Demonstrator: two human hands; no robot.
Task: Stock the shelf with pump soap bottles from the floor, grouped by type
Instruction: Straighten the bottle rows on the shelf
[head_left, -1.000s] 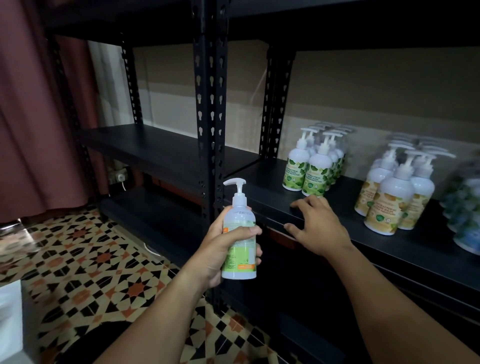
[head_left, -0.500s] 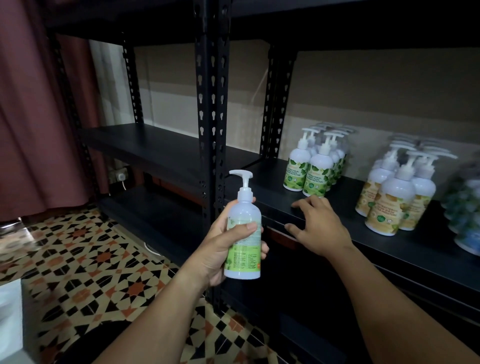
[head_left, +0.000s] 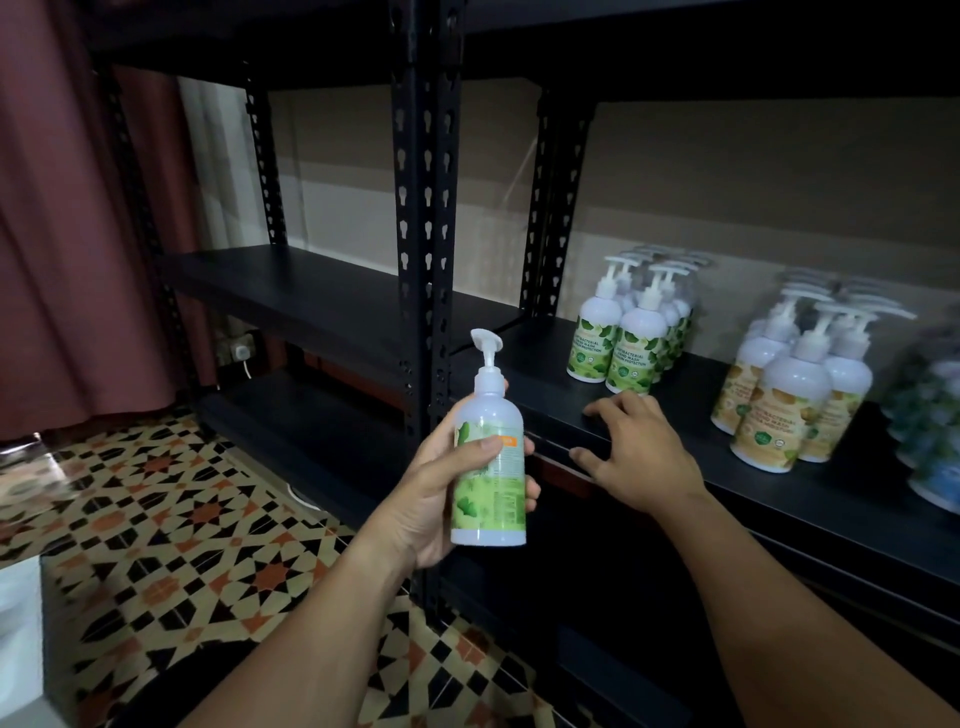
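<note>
left hand (head_left: 447, 493): nearest, wrapped round a green-label pump bottle (head_left: 491, 462), thumb across the label, bottle upright in the air in front of the black shelf upright (head_left: 423, 260); not yet on the shelf.
right hand (head_left: 631, 452): holds nothing, fingers spread and resting on the front edge of the shelf board (head_left: 831, 499), just right of the held bottle.
done so far: three groups stand on that board, well apart from one another.
green-leaf group (head_left: 631, 332): far left of the board, two rows running back, same leaf label as the held bottle (judging by colour only, its print faces away).
yellow-label group (head_left: 789, 400): middle right, a few rows.
blue-label group (head_left: 935, 431): far right edge, blurred, count unclear.
left to do: held bottle likely goes in front of the green-leaf group; bare board there.
left bay shelf (head_left: 291, 291): far left, no bottles on it.
floor stock: patterned tile floor (head_left: 156, 519) shows no bottles in view (remaining count cannot be told).
</note>
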